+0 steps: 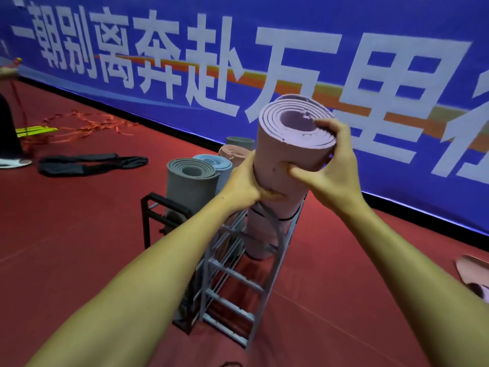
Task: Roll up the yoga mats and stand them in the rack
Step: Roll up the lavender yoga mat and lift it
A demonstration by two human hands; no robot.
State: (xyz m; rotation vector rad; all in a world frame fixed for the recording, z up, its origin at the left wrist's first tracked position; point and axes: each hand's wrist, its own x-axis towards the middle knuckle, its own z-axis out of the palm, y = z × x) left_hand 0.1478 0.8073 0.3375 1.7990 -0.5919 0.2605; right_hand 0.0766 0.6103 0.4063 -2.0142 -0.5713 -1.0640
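A rolled purple yoga mat stands upright, its lower end inside the grey metal rack on the red floor. My left hand grips the roll at mid-height from the left. My right hand grips its top end, fingers curled over the rim and thumb pressed into the side. A black strap circles the roll lower down. In the rack behind stand a grey rolled mat, a light blue one, a pink one and another grey one.
A blue banner wall runs behind the rack. Black bags and red ribbons lie on the floor at left. A pink mat lies at the right edge.
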